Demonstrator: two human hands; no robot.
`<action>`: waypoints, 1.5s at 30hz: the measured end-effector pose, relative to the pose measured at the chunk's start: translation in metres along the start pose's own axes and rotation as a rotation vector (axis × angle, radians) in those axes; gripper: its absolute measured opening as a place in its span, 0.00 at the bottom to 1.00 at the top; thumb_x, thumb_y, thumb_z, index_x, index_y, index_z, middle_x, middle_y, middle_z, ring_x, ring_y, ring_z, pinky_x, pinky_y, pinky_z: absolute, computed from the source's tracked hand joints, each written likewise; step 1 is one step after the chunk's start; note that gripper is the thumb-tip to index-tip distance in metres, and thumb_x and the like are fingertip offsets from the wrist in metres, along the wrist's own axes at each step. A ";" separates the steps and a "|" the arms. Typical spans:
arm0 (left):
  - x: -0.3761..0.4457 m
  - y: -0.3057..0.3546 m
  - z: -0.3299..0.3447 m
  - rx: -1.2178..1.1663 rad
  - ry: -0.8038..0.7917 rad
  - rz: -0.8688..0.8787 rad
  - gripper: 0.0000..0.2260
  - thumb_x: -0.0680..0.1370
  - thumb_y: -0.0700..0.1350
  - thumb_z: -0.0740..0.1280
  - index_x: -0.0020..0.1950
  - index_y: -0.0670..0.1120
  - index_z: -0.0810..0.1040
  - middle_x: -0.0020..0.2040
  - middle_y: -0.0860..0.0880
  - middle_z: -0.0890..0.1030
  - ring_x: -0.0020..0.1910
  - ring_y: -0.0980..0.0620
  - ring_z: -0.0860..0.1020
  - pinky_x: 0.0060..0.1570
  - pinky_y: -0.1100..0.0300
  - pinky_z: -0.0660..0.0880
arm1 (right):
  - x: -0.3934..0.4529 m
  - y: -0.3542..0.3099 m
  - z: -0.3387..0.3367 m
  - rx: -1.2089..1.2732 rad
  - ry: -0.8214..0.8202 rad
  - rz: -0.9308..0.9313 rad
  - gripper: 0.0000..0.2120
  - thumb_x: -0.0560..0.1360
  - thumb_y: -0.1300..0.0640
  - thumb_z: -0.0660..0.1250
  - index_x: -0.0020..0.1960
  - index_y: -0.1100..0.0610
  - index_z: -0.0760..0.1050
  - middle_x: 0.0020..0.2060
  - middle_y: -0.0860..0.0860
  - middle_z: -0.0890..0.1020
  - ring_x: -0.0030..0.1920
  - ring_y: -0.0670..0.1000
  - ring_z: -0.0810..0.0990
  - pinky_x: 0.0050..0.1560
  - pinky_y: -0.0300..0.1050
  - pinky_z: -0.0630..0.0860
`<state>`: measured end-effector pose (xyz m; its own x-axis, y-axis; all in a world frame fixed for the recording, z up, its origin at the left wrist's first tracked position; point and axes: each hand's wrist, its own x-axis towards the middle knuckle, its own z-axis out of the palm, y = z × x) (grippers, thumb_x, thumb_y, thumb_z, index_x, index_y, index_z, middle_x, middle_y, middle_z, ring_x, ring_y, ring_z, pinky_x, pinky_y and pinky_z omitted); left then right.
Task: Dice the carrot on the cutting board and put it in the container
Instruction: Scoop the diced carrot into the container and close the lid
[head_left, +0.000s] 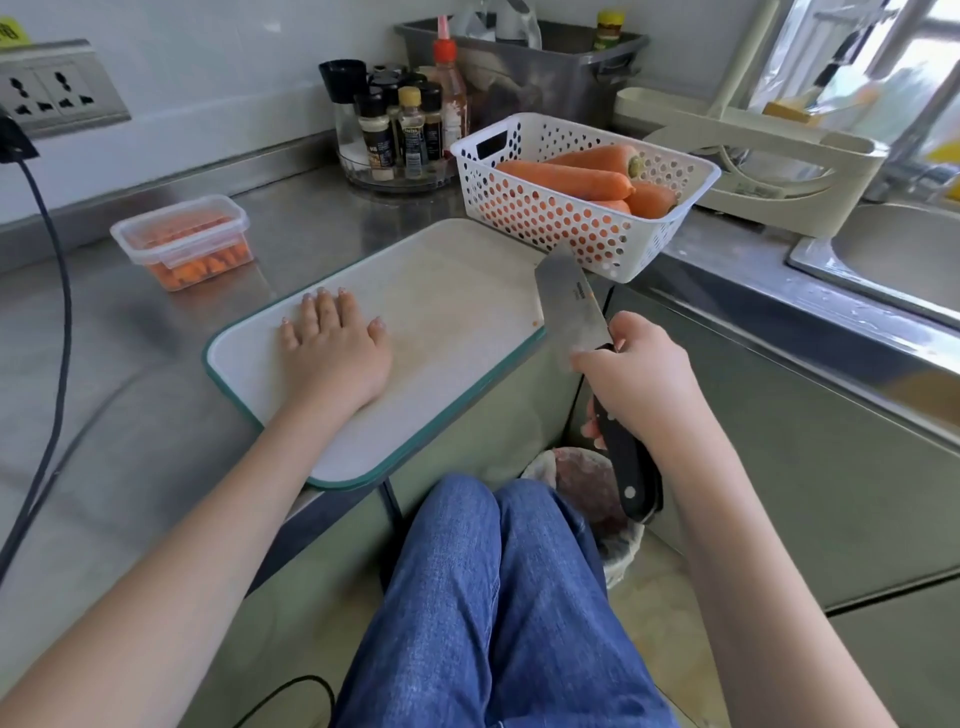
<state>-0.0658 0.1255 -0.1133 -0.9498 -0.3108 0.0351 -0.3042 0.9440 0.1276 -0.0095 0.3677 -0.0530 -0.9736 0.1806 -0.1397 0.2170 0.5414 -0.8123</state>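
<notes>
A white cutting board (447, 291) with a teal rim lies on the steel counter, its near corner overhanging the edge. No carrot lies on it, only a tiny orange speck near its right edge. My left hand (332, 353) rests flat on the board's left part, fingers straight. My right hand (639, 384) grips the black handle of a wide knife (571, 306), whose blade is at the board's right edge, tip towards the basket. A clear plastic container (182, 241) with diced carrot stands at the back left of the board. Whole carrots (571, 176) lie in a white perforated basket (576, 228).
A rack of spice bottles (400, 130) stands behind the board, a grey bin (524, 67) beyond it. A sink (893, 254) lies at the right. Below the counter edge a lined waste bin (587, 483) stands beside my knees. A black cable (57, 291) crosses the counter's left.
</notes>
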 end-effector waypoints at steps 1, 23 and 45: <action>0.000 0.000 0.000 -0.003 -0.001 0.001 0.26 0.82 0.52 0.44 0.77 0.42 0.47 0.78 0.43 0.47 0.76 0.46 0.44 0.73 0.46 0.41 | -0.001 0.002 -0.002 -0.022 0.028 -0.003 0.05 0.73 0.59 0.61 0.40 0.58 0.65 0.38 0.58 0.77 0.21 0.56 0.79 0.22 0.46 0.78; 0.002 0.000 0.002 0.006 -0.003 -0.009 0.25 0.82 0.52 0.44 0.77 0.43 0.47 0.78 0.43 0.47 0.76 0.46 0.45 0.73 0.46 0.42 | 0.004 0.004 0.000 -0.103 0.114 -0.056 0.03 0.71 0.59 0.60 0.43 0.58 0.68 0.37 0.56 0.77 0.26 0.59 0.80 0.21 0.42 0.75; -0.001 -0.002 -0.001 -0.003 -0.008 -0.009 0.26 0.82 0.52 0.44 0.77 0.42 0.46 0.77 0.42 0.47 0.76 0.46 0.45 0.74 0.46 0.42 | -0.008 0.001 -0.013 -0.168 0.160 -0.098 0.01 0.72 0.57 0.61 0.42 0.53 0.69 0.37 0.53 0.77 0.32 0.61 0.82 0.35 0.59 0.82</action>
<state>-0.0647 0.1241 -0.1128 -0.9476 -0.3183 0.0263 -0.3123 0.9409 0.1313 -0.0008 0.3774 -0.0453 -0.9699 0.2407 0.0374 0.1436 0.6889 -0.7104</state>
